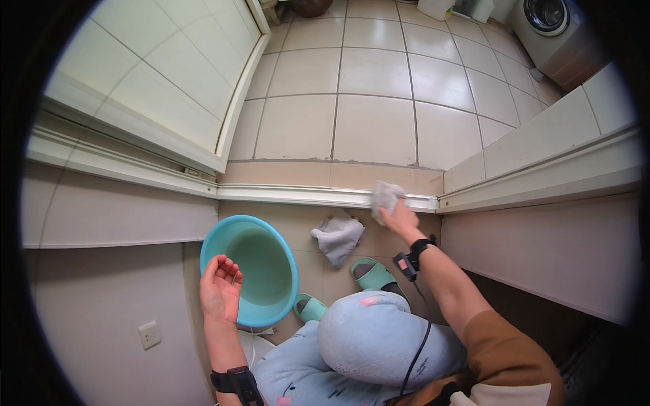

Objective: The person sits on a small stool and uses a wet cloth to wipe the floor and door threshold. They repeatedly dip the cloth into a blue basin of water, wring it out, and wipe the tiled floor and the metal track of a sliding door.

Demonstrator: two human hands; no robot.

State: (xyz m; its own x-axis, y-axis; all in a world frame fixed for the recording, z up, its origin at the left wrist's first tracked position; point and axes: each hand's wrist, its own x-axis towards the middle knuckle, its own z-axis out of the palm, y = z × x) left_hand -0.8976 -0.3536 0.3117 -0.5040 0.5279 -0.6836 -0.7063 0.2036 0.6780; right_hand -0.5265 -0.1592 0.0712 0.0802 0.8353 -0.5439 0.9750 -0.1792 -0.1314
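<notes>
My right hand [404,219] grips a light grey cloth [386,197], pressed against the white sliding-door track [304,195] near its right end. The cloth and fingertips are slightly blurred. My left hand [221,290] is held palm up with its fingers loosely curled, above the near left rim of a blue plastic basin [293,274]. Nothing shows in that palm. Cloudy water [264,269] stands in the basin. A second grey cloth [339,238] lies crumpled on the floor between the basin and my right hand.
My feet are in green slippers [373,274] close behind the loose cloth. A plug with a white cord [266,332] lies beside the basin. A wall socket [149,335] is at left. Beyond the track, tiled floor [376,127] leads to a washing machine [553,35].
</notes>
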